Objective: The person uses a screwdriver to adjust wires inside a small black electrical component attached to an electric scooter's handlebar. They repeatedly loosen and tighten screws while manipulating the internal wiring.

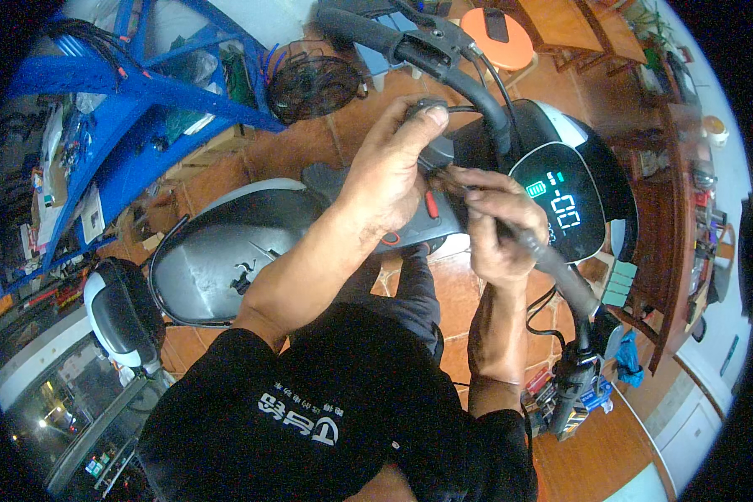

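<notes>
My left hand [385,167] is closed round a small dark plastic part [437,152], its thumb on top near a thin black cable. Close by, my right hand [506,222] grips a grey rod-like tool [552,268], smeared by motion; its exact kind is unclear. The tool's near end lies beside the handlebar's right side, and its tip reaches toward the dark part. Both hands are above the footboard of an electric scooter, next to its lit round display [562,201]. The left handlebar grip [360,32] is at the top. A red piece [432,204] shows beneath my hands.
The black scooter seat [226,243] lies left of my arms. Blue metal shelving [134,109] with clutter stands at the far left, near a black fan [316,86]. An orange round stool [499,40] is beyond the handlebar. Small boxes [567,417] sit at the lower right.
</notes>
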Available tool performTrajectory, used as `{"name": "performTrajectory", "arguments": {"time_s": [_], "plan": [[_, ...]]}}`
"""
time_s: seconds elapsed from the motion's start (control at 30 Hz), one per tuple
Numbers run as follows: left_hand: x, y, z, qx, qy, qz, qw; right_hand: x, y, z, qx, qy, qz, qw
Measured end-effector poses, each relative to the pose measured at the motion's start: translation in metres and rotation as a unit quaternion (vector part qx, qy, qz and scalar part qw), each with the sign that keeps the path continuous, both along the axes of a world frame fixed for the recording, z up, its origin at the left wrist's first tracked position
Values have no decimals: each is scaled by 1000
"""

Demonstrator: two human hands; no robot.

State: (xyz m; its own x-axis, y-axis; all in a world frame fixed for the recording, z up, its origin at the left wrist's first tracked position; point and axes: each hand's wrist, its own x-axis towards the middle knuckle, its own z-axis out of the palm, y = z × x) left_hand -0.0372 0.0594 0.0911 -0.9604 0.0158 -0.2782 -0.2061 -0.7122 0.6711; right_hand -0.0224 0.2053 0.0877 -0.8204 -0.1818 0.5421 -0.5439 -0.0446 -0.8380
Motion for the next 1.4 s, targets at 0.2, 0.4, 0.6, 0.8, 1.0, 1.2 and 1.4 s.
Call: {"name": "performTrajectory", "arguments": {"time_s": [0.2, 0.4, 0.6, 0.8, 1.0, 1.2, 1.4], "plan": [[3, 2, 7, -8, -23, -34, 999, -1, -4, -1, 87, 115, 16, 989], [4, 8, 10, 15, -50, -42, 998, 13, -17, -5, -69, 17, -65, 995], [-1, -2, -1, 12, -21, -63, 998, 37, 2, -2, 90, 46, -130, 986], [-6, -20, -12, 56, -37, -118, 991, 60, 10, 20, 105, -71, 11, 992], [-10, -10, -8, -15, 33, -70, 997, 54, 7, 14, -106, -133, -69, 983], [-17, -17, -33, 298, -16, -170, 939, 51, -2, 16, 74, -195, -32, 978], [-18, -12, -38, 361, 15, -201, 910, 47, -1, 26, 249, -119, -56, 960]]}}
